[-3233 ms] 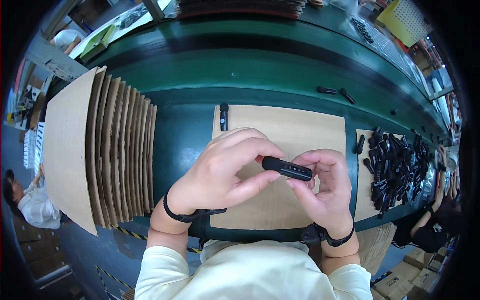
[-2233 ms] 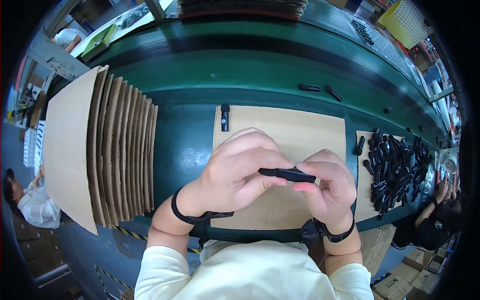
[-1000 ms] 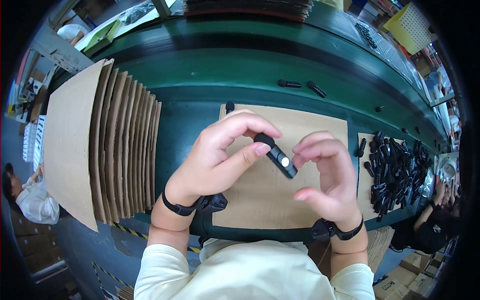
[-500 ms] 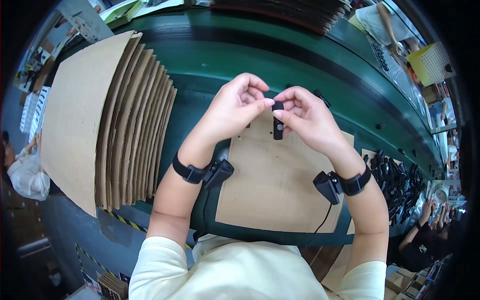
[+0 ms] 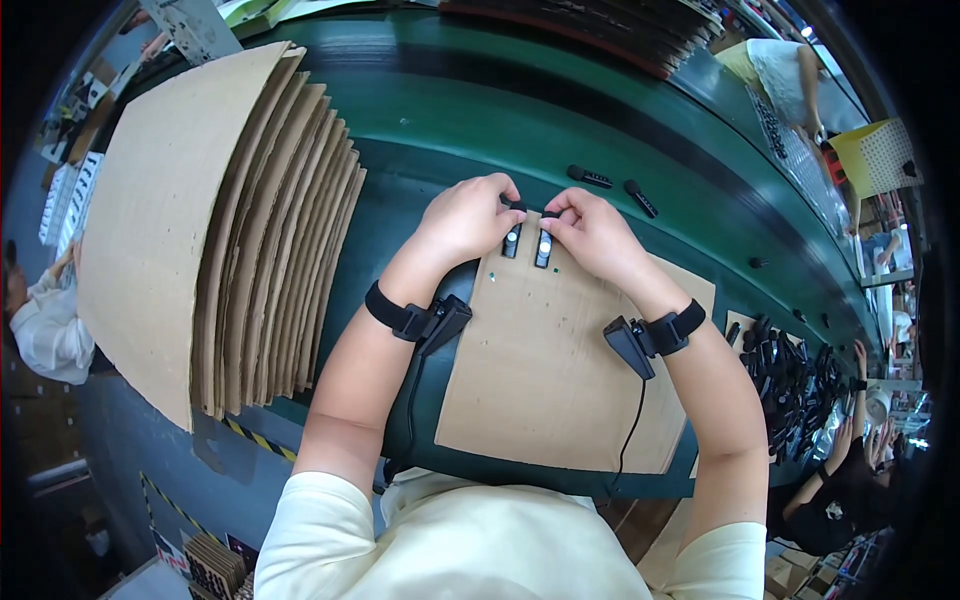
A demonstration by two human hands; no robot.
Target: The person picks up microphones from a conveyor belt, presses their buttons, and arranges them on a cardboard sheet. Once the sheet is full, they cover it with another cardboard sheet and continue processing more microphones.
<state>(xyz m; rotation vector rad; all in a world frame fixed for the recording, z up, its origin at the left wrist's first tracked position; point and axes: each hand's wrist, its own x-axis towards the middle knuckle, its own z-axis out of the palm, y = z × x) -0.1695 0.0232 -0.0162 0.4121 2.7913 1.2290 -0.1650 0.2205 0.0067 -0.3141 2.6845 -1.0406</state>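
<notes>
From where I stand, the person's bare left hand (image 5: 472, 217) reaches over the far left corner of a flat, tan cardboard sheet (image 5: 570, 370). Just to the right of its fingertips lies a slim, black, stick-shaped device with a pale round spot (image 5: 511, 241), its dark head tucked by the thumb and bent fingers, its straight body sticking out toward the person. Fingers and head touch, but I cannot tell whether they squeeze it or merely rest against it.

The bare right hand (image 5: 597, 238) comes in from the other side, pinching the head end of a second slim black device with a bright round spot (image 5: 543, 249) between thumb and forefinger. That one sits to the left of the palm, its body likewise pointing back toward the person. The two devices lie side by side, nearly parallel, with a narrow strip of cardboard between them.

Beyond the right hand, two loose black devices (image 5: 641, 198) lie on the dark green work surface (image 5: 400, 150). Well off to the right is a heaped pile of black devices (image 5: 785, 380). On the left leans a thick row of upright tan cardboard sheets (image 5: 170, 200).
</notes>
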